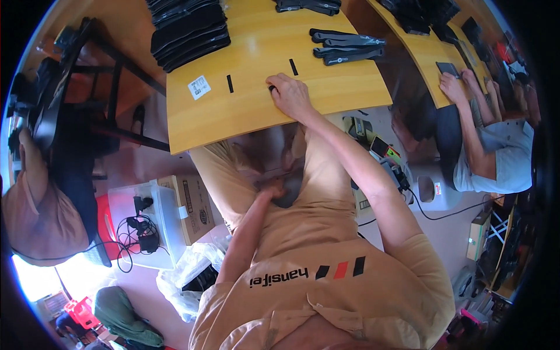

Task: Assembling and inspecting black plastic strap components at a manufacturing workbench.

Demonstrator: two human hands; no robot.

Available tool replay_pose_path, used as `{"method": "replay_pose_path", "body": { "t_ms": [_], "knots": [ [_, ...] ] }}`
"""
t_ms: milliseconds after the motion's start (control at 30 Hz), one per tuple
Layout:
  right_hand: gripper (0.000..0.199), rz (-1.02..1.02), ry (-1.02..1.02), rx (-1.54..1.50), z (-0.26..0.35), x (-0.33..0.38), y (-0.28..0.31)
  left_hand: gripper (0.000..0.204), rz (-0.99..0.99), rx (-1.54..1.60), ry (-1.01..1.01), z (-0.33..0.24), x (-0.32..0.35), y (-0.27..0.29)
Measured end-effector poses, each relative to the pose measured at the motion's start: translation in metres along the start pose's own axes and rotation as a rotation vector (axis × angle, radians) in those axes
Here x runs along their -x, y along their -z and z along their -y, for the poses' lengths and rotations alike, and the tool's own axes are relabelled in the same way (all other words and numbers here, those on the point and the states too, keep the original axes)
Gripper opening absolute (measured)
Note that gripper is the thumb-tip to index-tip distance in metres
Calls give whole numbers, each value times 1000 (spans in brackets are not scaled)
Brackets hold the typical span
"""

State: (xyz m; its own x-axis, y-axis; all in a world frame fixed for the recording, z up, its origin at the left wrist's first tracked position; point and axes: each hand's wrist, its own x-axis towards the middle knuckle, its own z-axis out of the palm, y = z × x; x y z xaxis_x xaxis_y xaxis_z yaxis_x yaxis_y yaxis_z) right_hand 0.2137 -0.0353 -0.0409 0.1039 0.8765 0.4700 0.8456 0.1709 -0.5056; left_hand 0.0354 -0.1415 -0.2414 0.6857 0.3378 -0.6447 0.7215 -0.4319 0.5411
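My right hand (290,98) rests on the yellow wooden table (251,119) near its front edge. Its fingers are curled, with a small black piece (272,88) at the thumb and fingertips. Two narrow black strips lie flat on the wood: one strip (230,83) to the left of the hand, another strip (293,67) just beyond it. My left hand (273,188) is low between my thighs, below the table edge, in shade. What its fingers do does not show clearly. A white printed label (199,87) sticks to the table on the left.
Piled black fabric pieces (189,38) stand at the table's far left; grey and black folded straps (348,46) lie at the right. Left of me on the floor are a clear plastic bin (131,201) with cables and a cardboard box (195,207). Co-workers sit on both sides.
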Motion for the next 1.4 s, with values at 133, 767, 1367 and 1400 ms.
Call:
{"method": "replay_pose_path", "body": {
  "t_ms": [133, 767, 1367, 1400],
  "knots": [
    [21, 37, -8, -15, 6, -8, 1, 66, -239, 177, -350, 34, -2, -11],
    [34, 185, -135, -194, 11, -17, 18, 66, 142, 169, -63, 27, -18, 7],
    [15, 10, -138, -423, -21, -9, 53, 42, -169, 750, -189, -14, 107, 136],
    [17, -13, -203, -299, -28, -15, 71, 45, -202, 754, -218, -16, 121, 145]
  ]
}}
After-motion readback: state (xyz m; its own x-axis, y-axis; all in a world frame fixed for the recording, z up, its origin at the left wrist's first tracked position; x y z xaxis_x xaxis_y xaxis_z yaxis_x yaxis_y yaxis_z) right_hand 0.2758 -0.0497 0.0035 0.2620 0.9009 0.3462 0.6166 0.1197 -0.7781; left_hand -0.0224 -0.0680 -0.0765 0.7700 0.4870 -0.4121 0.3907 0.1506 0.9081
